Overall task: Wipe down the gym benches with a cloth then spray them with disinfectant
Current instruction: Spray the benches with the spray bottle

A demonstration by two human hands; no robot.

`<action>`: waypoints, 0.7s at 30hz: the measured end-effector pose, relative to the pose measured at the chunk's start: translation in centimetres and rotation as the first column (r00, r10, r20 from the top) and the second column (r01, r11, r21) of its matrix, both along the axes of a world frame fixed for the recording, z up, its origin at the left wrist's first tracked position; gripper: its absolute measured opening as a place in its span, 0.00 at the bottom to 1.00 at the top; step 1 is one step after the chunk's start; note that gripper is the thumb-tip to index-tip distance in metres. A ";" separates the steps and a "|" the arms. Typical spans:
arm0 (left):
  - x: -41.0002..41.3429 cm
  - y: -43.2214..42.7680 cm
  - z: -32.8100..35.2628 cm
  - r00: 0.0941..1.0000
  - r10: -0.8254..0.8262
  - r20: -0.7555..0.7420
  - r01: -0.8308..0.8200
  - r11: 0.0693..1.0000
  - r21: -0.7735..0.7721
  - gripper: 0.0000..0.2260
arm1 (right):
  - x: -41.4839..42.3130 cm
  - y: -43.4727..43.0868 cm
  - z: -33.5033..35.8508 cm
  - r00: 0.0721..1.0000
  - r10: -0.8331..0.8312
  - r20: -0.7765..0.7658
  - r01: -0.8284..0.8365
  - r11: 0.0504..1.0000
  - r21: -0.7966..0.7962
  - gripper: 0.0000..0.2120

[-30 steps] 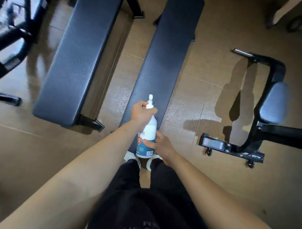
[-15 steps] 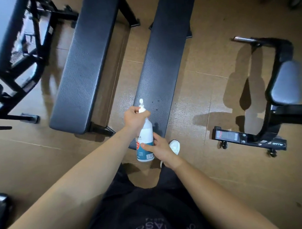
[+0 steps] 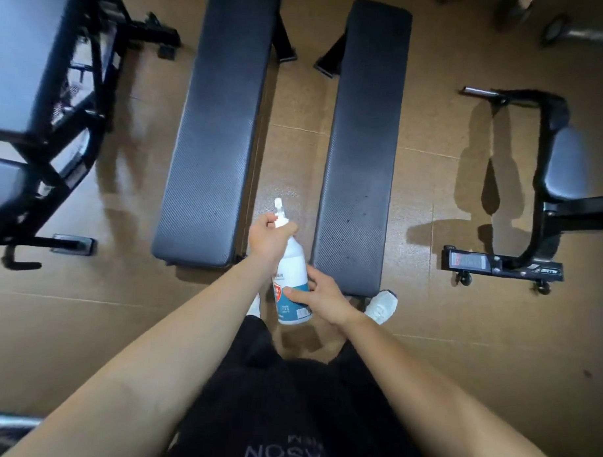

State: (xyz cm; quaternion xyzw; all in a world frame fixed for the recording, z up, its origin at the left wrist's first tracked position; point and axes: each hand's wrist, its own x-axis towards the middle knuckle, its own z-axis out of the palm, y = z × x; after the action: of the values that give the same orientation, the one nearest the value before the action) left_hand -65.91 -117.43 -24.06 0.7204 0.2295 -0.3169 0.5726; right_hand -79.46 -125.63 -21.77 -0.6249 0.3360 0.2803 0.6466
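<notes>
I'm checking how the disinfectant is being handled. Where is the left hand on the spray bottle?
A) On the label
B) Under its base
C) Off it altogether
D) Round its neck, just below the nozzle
D: the left hand curls round the neck of the spray bottle right under the white nozzle, while the right hand holds the labelled lower part.

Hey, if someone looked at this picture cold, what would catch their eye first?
The white spray bottle at centre: the left hand grips its top, the right hand its labelled base. It hangs over the gap between two long dark pads, the left bench and the right bench, on a brown floor.
</notes>
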 end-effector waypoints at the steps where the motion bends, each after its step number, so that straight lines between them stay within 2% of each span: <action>1: 0.6 2.2 0.2 1.000 0.026 0.005 -0.026 1.000 0.000 0.19 | 0.9 1.8 0.4 1.000 0.030 -0.004 -0.030 1.000 0.002 0.28; 2: 1.2 4.5 0.4 0.998 0.069 0.005 -0.069 0.998 0.008 0.19 | 1.8 3.5 0.7 0.998 0.063 -0.005 -0.063 0.998 0.000 0.28; 5: 2.4 10.7 0.9 0.970 0.240 -0.020 -0.239 0.970 0.048 0.11 | 4.1 8.0 1.5 0.980 0.199 0.011 -0.199 0.980 -0.028 0.27; 8: 3.1 15.3 1.7 0.941 0.336 -0.039 -0.332 0.940 0.080 0.13 | 5.8 11.6 2.1 0.958 0.285 0.014 -0.285 0.958 -0.009 0.27; 13: 3.7 19.7 3.1 0.940 0.342 0.006 -0.342 0.938 0.055 0.12 | 7.2 15.0 2.1 0.929 0.365 0.057 -0.366 0.931 0.002 0.28; 17: 4.0 21.4 4.7 0.912 0.408 0.049 -0.409 0.912 0.033 0.11 | 8.0 16.2 2.3 0.919 0.372 0.134 -0.376 0.927 0.009 0.30; 21: 4.9 22.2 6.3 0.915 0.383 0.122 -0.392 0.918 0.060 0.09 | 8.6 17.4 2.4 0.920 0.338 0.200 -0.353 0.934 0.045 0.32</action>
State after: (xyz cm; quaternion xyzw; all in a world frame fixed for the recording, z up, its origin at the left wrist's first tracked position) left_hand -60.98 -95.22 -17.76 0.6997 0.3496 -0.1479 0.6052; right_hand -70.87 -108.24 -19.40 -0.6716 0.1458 0.3427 0.6405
